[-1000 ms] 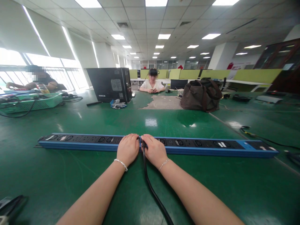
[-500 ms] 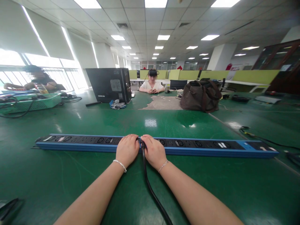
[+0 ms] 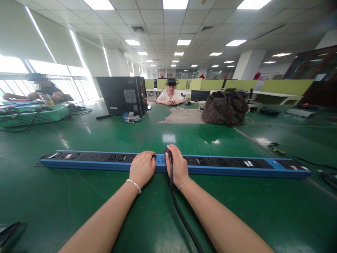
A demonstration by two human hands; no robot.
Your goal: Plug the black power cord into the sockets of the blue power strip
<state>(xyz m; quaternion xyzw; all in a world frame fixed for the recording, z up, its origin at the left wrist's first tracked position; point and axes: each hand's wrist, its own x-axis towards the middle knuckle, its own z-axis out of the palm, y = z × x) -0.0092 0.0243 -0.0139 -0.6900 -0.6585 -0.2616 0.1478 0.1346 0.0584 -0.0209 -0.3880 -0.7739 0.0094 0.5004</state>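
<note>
A long blue and black power strip (image 3: 226, 171) lies across the green table, its sockets facing up. My left hand (image 3: 143, 168) is closed over the strip just left of its middle, fingers wrapped on the far edge. Just right of the blue middle socket, my right hand (image 3: 178, 167) grips a black plug (image 3: 167, 151) above the strip. From the plug a thick black cable (image 3: 175, 207) runs down toward the near edge of the view. The plug's prongs are hidden.
Beyond the strip stand a black computer case (image 3: 119, 96), gloves (image 3: 132, 117) and a brown bag (image 3: 223, 108). A green basket (image 3: 34, 117) is at the left, loose cables (image 3: 302, 158) at the right. One person sits opposite, another at far left.
My right hand has moved slightly right and up with the plug, away from my left hand. The blue middle socket now shows between the hands. My left hand has hardly moved.
</note>
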